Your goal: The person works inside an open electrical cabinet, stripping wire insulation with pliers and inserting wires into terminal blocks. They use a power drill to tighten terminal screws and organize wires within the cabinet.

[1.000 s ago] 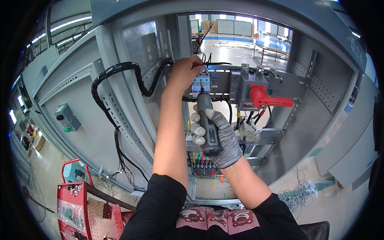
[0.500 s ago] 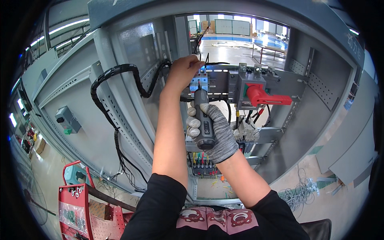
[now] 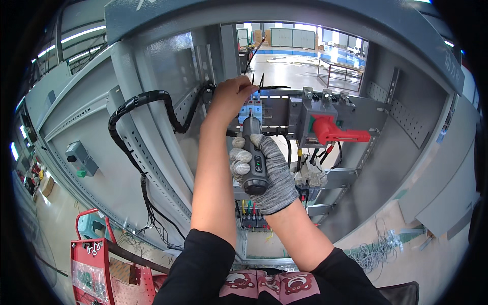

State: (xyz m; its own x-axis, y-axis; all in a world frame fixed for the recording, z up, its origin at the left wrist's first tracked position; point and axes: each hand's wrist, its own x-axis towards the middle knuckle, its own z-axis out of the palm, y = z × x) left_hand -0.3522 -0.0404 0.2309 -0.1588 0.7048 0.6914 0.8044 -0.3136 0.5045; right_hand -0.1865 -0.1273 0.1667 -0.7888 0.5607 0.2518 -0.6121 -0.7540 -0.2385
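Observation:
In my right hand, which wears a grey knit glove, is a dark grey cordless screwdriver. Its bit points away from me and meets the front of a small blue-and-white terminal device, which looks like a circuit breaker, on the cabinet's crossbar. A small green light shows on the tool. My bare left hand is above and left of that device, fingertips pinched together at its top edge beside thin black wires. The fingers seem to hold a black wire, though the grip is partly hidden.
Right of the device stands a switch with a red rotary handle. A black wrapped cable bundle loops along the left side of the grey cabinet. A red tool cart stands lower left; coiled wire lies on the floor at right.
The view has shifted slightly. The screwdriver's rear end has swung a little down and left, with its tip still at the device and a green light now showing. My left hand keeps its pinch.

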